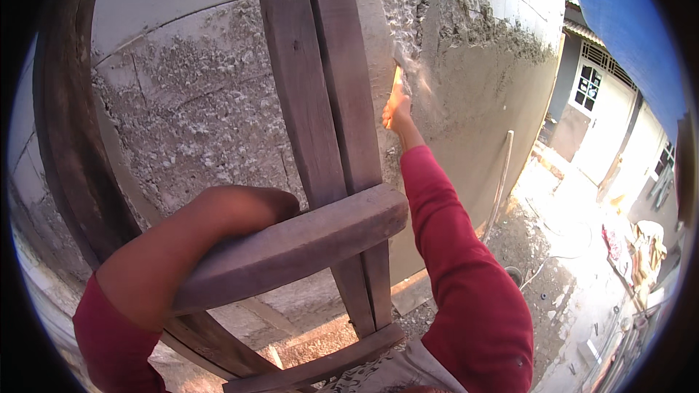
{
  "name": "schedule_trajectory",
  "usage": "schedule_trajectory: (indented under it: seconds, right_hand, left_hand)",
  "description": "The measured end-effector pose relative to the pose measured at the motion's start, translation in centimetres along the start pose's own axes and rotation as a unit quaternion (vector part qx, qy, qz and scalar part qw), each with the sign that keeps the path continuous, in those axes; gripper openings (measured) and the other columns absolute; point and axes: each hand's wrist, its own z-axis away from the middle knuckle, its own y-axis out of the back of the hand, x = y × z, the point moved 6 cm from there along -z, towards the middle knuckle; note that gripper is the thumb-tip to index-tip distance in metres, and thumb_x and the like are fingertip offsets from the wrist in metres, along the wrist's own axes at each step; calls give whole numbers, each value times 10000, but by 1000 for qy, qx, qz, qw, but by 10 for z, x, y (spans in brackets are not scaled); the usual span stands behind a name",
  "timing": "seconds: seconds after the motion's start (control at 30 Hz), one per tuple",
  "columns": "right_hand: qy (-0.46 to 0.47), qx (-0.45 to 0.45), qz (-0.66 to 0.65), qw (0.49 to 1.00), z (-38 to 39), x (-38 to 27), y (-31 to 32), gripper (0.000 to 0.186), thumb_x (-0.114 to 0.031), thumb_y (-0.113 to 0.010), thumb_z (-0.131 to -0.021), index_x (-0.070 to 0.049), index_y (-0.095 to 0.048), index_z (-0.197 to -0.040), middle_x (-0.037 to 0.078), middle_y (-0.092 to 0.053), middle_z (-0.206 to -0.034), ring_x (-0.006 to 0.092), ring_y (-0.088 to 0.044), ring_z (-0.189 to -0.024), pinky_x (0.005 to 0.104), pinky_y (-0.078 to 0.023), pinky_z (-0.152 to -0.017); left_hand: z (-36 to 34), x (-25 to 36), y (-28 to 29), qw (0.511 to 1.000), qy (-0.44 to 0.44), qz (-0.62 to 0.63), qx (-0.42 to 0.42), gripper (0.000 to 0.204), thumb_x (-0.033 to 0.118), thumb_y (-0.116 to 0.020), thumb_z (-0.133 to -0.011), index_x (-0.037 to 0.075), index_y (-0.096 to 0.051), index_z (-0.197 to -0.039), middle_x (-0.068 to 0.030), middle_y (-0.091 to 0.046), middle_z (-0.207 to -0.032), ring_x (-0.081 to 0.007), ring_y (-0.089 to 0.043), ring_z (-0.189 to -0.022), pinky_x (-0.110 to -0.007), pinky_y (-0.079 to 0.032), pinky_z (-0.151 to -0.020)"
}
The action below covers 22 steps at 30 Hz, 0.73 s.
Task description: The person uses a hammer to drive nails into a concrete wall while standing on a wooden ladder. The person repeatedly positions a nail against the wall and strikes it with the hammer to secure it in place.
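My right hand is stretched out to the wall, its fingers wrapped round the yellowish handle of a trowel. The trowel's grey end is smeared by motion, and pale bits blur beside it against rough, wet-looking mortar. My bare left arm is hooked over the thick upper rung of a wooden ladder. It bends down behind that rung, so my left hand and fingers are hidden.
A doubled upright beam and a dark, curved-looking one flank me. A lower rung crosses beneath. Far below right lie a leaning pole, a cable and crumpled sacks. A house with a white door stands beyond.
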Motion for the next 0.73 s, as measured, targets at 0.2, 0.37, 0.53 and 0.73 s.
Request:
schedule_trajectory:
  seconds: [0.2,0.37,0.53,0.73]
  right_hand:
    - [-9,-75,-98,992,96,52,28,657,-737,-430,-947,-106,-431,-767,-18,-368,-524,120,-360,-363,317,-295,-324]
    - [-22,-87,-19,996,211,117,54,581,-639,-514,-975,-84,-500,-803,-21,-412,-562,116,-412,-401,313,-322,-336]
    - [-27,-94,-1,995,281,183,60,482,-522,-512,-1018,-62,-553,-881,-24,-455,-637,102,-416,-439,303,-333,-368]
    - [115,-127,74,983,284,146,42,429,-441,-584,-1001,-20,-542,-930,35,-497,-624,166,-514,-438,350,-387,-344]
  left_hand:
    - [0,8,-3,999,-26,19,1,484,305,-546,-953,2,-616,-1324,-202,-639,-1325,-303,-636,-1197,-389,-463,-1008]
    - [-19,-13,-7,990,-103,34,85,385,263,-502,-968,15,-678,-1204,-204,-682,-1204,-320,-671,-1108,-421,-489,-953]
    - [-54,-45,-4,986,-87,-106,96,279,178,-565,-928,14,-737,-1073,-217,-726,-940,-345,-709,-962,-467,-478,-943]
    - [-78,-86,15,972,-130,-118,154,368,300,-731,-833,70,-745,-1121,-237,-705,-1126,-260,-672,-1117,-397,-462,-1011]
